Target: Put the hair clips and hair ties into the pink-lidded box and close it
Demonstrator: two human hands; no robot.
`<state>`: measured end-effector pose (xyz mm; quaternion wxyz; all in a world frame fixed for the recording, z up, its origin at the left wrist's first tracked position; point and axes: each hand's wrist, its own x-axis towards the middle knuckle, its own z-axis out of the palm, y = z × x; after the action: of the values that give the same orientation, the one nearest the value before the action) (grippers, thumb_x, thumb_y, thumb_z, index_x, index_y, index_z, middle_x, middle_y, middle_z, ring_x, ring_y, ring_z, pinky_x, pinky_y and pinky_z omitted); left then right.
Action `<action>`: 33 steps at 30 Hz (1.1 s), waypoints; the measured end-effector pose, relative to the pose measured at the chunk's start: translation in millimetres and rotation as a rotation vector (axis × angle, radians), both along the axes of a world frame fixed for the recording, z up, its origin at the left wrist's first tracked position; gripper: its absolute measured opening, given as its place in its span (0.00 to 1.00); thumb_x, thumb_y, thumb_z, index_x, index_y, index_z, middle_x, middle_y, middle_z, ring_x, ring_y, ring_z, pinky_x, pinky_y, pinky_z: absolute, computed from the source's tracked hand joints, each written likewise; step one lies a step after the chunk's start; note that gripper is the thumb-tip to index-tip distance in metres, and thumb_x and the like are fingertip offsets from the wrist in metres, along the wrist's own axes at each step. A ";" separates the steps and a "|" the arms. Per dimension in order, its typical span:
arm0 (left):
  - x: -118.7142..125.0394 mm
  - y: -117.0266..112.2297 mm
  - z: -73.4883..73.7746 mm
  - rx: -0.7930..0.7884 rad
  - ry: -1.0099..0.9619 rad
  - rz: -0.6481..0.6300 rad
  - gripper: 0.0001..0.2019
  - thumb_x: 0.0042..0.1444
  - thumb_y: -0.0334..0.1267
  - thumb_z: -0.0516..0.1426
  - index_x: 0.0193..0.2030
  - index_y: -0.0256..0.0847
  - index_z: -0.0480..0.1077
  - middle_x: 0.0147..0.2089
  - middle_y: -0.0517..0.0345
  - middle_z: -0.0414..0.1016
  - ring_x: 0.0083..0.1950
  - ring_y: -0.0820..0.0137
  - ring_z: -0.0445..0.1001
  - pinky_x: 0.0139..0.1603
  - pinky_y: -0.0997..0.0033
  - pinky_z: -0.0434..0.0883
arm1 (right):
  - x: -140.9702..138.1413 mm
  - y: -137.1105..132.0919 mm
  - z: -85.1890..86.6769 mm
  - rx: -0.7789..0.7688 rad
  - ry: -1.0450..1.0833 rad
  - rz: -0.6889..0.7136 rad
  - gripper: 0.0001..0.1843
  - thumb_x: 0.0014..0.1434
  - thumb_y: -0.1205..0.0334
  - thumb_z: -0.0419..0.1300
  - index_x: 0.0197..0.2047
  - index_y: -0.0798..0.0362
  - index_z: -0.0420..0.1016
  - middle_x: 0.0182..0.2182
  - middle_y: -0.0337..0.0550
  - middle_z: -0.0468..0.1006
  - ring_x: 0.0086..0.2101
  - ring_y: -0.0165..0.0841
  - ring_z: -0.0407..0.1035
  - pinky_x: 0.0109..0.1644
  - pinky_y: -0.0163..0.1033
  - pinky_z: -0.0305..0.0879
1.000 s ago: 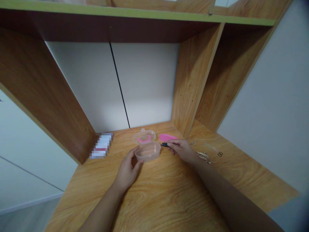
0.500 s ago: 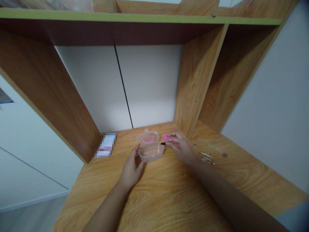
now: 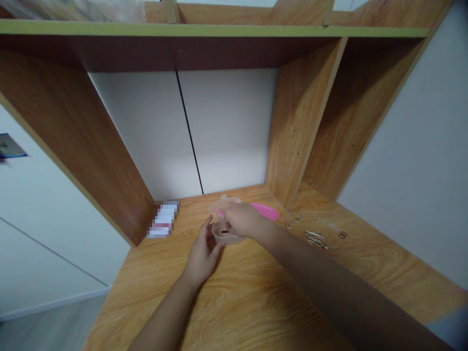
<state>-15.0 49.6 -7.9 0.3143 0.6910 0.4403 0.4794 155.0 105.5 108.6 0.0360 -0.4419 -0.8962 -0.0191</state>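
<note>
the left hand (image 3: pixel 202 259) stands open on its edge, fingers curved against the near side of a clear plastic box (image 3: pixel 218 235) on the wooden desk (image 3: pixel 252 292). the right hand (image 3: pixel 243 219) reaches across on an outstretched arm (image 3: pixel 310 265), bunched over the box; a small black bit (image 3: pixel 224 232) sits inside, and i cannot tell if the fingers grip it.

Box: a clear plastic oblong hinged box (image 3: pixel 224 233), open, base upright, lid (image 3: pixel 224 204) lying back at its 12 o'clock
Inside base: a small black sliver (image 3: pixel 224 231), too small to identify
Inside lid: a curved pink plastic strip (image 3: pixel 219 212), partly hidden
Beside box: a flat, glossy pink plastic teardrop-shaped piece (image 3: pixel 268 211), lying at the box's 2 o'clock, just beside the lid
</note>
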 end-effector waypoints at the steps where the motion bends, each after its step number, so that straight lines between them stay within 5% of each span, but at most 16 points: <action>1: -0.3 0.1 -0.1 0.000 0.008 0.003 0.38 0.62 0.39 0.60 0.74 0.45 0.44 0.66 0.42 0.69 0.64 0.59 0.73 0.67 0.48 0.66 | -2.5 2.2 -0.9 -0.005 -0.009 -0.002 0.10 0.57 0.58 0.64 0.35 0.54 0.84 0.34 0.54 0.84 0.34 0.40 0.77 0.37 0.37 0.66; 9: -0.7 -0.2 -0.2 -0.013 0.000 -0.004 0.38 0.63 0.39 0.59 0.74 0.45 0.44 0.67 0.42 0.68 0.64 0.59 0.72 0.68 0.49 0.65 | -7.0 11.0 -6.5 -0.083 -0.017 -0.002 0.10 0.51 0.61 0.68 0.37 0.56 0.84 0.37 0.58 0.84 0.39 0.47 0.78 0.42 0.42 0.68; 13: 0.3 -0.8 -0.8 -0.013 -0.011 -0.007 0.37 0.63 0.40 0.59 0.73 0.44 0.44 0.66 0.41 0.68 0.63 0.59 0.73 0.67 0.50 0.66 | 4.9 8.2 -3.0 -0.178 0.030 0.050 0.06 0.50 0.60 0.67 0.30 0.53 0.84 0.29 0.47 0.84 0.30 0.37 0.76 0.33 0.36 0.63; 18: 0.8 -1.4 0.8 0.001 -0.002 0.009 0.38 0.62 0.41 0.59 0.73 0.45 0.44 0.66 0.42 0.69 0.63 0.59 0.73 0.66 0.51 0.67 | 57.5 8.5 10.5 -0.263 0.505 0.067 0.16 0.59 0.56 0.58 0.31 0.55 0.84 0.26 0.41 0.82 0.25 0.31 0.71 0.28 0.34 0.59; 22: 0.5 -1.6 1.3 -0.009 0.007 0.015 0.38 0.62 0.40 0.59 0.74 0.45 0.44 0.65 0.44 0.70 0.64 0.59 0.72 0.67 0.50 0.66 | 129.2 14.9 13.4 -0.120 0.838 -0.100 0.19 0.61 0.51 0.57 0.37 0.57 0.84 0.36 0.48 0.85 0.37 0.38 0.77 0.41 0.38 0.70; 28: 1.0 -1.5 1.8 -0.032 0.011 0.029 0.38 0.62 0.38 0.59 0.74 0.46 0.44 0.66 0.44 0.68 0.65 0.60 0.71 0.68 0.50 0.65 | 224.6 23.2 -28.5 -0.165 0.645 -0.343 0.13 0.53 0.53 0.65 0.37 0.51 0.85 0.34 0.44 0.86 0.34 0.39 0.79 0.40 0.40 0.74; 33: 0.2 -2.4 3.1 -0.032 0.023 0.030 0.37 0.62 0.40 0.60 0.73 0.46 0.45 0.66 0.44 0.68 0.65 0.59 0.71 0.68 0.50 0.64 | 259.9 18.6 -66.6 -0.134 0.573 -0.455 0.13 0.55 0.53 0.63 0.39 0.50 0.85 0.38 0.44 0.86 0.39 0.40 0.79 0.46 0.42 0.74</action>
<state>-14.8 47.2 -4.8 0.3129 0.6848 0.4618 0.4690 414.9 124.2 42.0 0.2512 -0.6187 -0.7277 0.1567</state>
